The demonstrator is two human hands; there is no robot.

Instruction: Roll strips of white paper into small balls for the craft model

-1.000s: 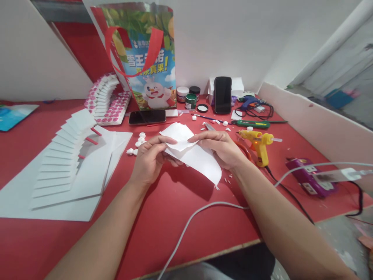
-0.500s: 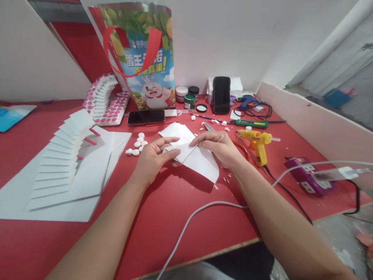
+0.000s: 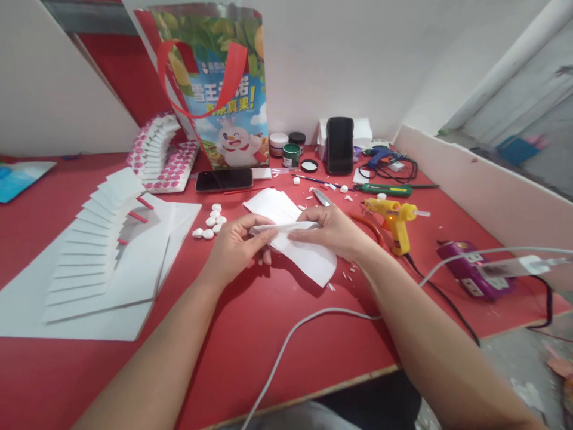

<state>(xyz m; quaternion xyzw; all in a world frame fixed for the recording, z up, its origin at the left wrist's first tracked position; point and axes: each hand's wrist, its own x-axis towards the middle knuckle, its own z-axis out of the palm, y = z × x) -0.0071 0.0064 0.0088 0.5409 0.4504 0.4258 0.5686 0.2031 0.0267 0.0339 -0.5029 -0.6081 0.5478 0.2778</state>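
A folded sheet of white paper (image 3: 308,254) is held between both hands over the middle of the red table. My left hand (image 3: 237,242) pinches its left end, thumb on top. On the right, my right hand (image 3: 333,230) grips the folded upper edge, with the thumb lying along the near side and the fingers behind. More white paper (image 3: 273,203) lies just beyond the hands. Scissors (image 3: 322,197) with orange handles (image 3: 367,224) rest behind my right hand, partly covered by it. Several small white pieces (image 3: 210,224) sit left of my left hand.
A white stepped model (image 3: 85,251) stands on white boards at left. A yellow glue gun (image 3: 396,218), a green-handled tool (image 3: 387,190) and a purple box (image 3: 474,269) lie right. Behind are a phone (image 3: 224,180), paint jars (image 3: 290,155) and a printed bag (image 3: 237,107). A white cable (image 3: 304,325) crosses the front.
My right hand has changed its hold, its thumb now lying along the paper's near side. The upper edge of the paper is now folded up between the hands. My left hand keeps its pinch.
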